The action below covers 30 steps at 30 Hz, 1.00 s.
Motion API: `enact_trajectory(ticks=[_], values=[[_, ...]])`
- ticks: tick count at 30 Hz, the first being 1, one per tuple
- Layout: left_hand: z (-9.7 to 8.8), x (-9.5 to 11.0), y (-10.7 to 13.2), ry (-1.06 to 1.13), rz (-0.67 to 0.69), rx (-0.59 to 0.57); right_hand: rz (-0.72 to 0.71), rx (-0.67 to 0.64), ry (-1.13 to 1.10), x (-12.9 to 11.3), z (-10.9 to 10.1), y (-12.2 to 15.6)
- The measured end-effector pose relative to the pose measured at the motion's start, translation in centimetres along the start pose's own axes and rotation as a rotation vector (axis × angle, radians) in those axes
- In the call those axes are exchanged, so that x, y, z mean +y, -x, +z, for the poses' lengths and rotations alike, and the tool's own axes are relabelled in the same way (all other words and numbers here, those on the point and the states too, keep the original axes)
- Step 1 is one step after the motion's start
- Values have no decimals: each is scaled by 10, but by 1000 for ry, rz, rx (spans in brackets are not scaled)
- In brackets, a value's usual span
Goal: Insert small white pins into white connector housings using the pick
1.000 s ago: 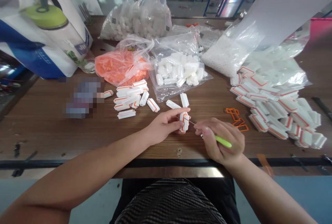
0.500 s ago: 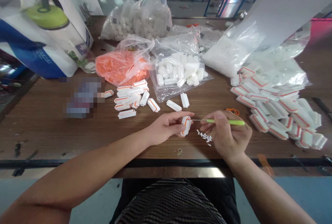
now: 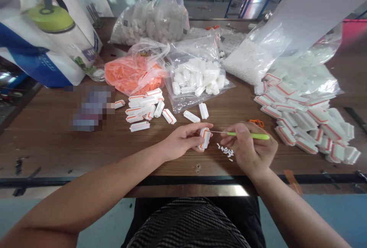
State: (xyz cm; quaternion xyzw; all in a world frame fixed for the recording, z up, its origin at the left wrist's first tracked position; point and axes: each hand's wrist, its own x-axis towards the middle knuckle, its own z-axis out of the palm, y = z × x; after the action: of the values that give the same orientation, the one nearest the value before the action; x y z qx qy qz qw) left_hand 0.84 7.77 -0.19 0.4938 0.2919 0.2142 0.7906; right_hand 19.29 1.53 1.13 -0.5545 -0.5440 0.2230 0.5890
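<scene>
My left hand (image 3: 183,141) grips a small white plastic piece with an orange strip (image 3: 203,139) between thumb and fingers, held upright above the table. In my right hand (image 3: 250,146) is a thin metal pick with a lime-green handle (image 3: 259,136), pinched between thumb and fingers. The pick's tip points left and reaches the upper right edge of the white piece; whether it goes inside cannot be made out. Tiny white plastic bits (image 3: 226,151) lie on the table between my hands. Orange strips (image 3: 256,123) lie just behind my right hand.
Finished-looking white pieces with orange strips form a heap (image 3: 309,121) at right and a smaller group (image 3: 143,106) at left. Behind stand a bag of orange parts (image 3: 134,74), an open bag of white parts (image 3: 200,75), a bag of tiny white bits (image 3: 249,58) and a green-lidded bottle (image 3: 51,18).
Hardly anything differs. The whole view has shifted very slightly; both hands keep their hold, and the pick's tip stays at the white piece's edge.
</scene>
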Motion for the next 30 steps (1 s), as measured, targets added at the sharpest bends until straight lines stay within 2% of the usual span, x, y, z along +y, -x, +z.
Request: enact_trajectory(ticks=[6, 13, 15, 19, 21, 26, 30], values=[[-1, -3, -1, 24, 7, 4, -7, -57, 57, 0, -1, -2], [1, -3, -1, 74, 7, 27, -14, -37, -5, 0, -2, -2], [-1, -2, -2, 128, -16, 19, 1, -49, -5, -2, -1, -3], [-8, -2, -5, 304, -37, -13, 66, 52, -120, -4, -1, -3], [-11, -2, -7, 370, -36, -21, 97, 43, -168, -2, -2, -2], [-14, -3, -9, 416, -33, -21, 30, -74, -163, 3, -4, 2], [-13, -3, -8, 410, -22, -32, -29, -72, -82, 2, -3, 3]])
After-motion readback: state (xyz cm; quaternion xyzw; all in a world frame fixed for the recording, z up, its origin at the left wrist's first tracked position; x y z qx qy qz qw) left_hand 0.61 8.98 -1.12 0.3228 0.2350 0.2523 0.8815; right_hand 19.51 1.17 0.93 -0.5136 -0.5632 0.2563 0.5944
